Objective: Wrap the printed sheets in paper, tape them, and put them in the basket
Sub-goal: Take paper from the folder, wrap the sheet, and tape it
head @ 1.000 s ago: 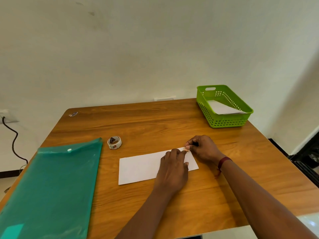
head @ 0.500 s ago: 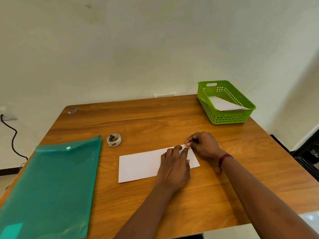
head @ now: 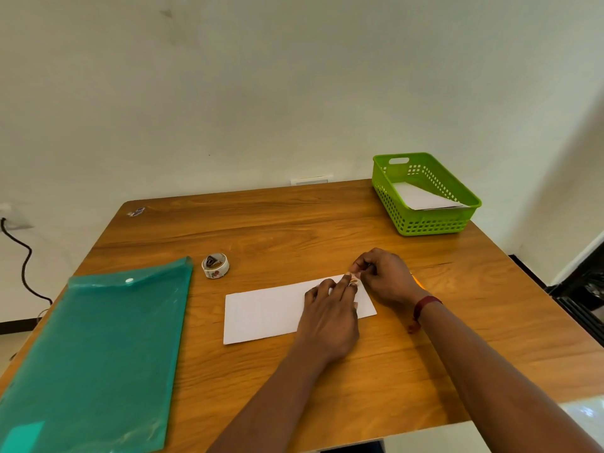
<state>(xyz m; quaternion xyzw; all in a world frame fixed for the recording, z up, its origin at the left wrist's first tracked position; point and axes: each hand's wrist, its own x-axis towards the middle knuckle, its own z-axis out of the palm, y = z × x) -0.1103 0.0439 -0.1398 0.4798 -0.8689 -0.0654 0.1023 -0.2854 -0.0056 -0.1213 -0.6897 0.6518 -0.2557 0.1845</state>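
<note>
Teal plastic folder [head: 98, 348], snap-closed, lies flat at near left of the wooden table [head: 294, 230]. Small patterned tape roll [head: 215, 265] sits just right of the folder's far corner. Centre: the wrapped packet [head: 264, 312], a long plain white rectangle, flat, smooth, edges crisp. Left hand [head: 330, 318] rests on its right half, fingers straight, pressing down. Right hand [head: 384, 279] at the packet's far right edge, fingers curled, pinching a small piece of tape [head: 353, 282]. Far right: green basket [head: 425, 223] holding another white packet [head: 421, 199].
</note>
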